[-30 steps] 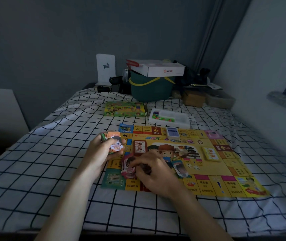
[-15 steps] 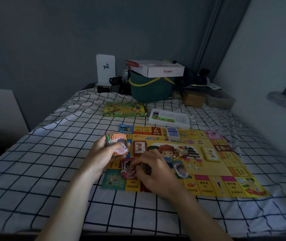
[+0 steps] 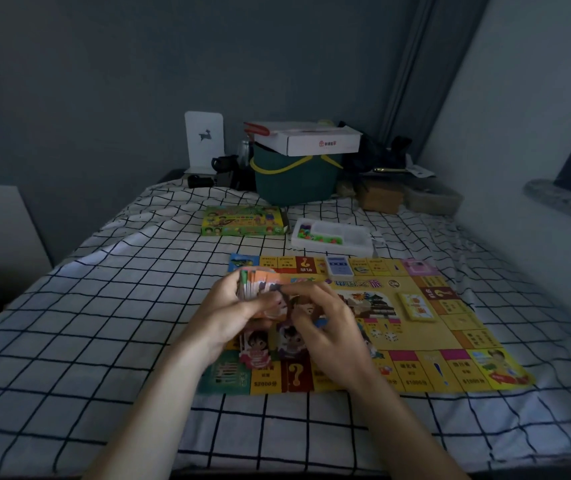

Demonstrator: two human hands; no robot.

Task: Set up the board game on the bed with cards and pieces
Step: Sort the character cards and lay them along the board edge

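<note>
Bed point(image 3: 69, 323), board point(image 3: 450, 327) – L hand point(image 3: 228, 317) grips card stack point(image 3: 260, 285), R hand point(image 3: 332, 327) pinches card.

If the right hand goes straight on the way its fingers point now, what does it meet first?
The right hand points left, toward the card stack in the left hand. It would likely meet the stack first; contact is unclear.

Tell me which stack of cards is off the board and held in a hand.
The orange-edged stack gripped by the left hand. The blue-backed deck and yellow deck both lie flat on the board, untouched.
</note>
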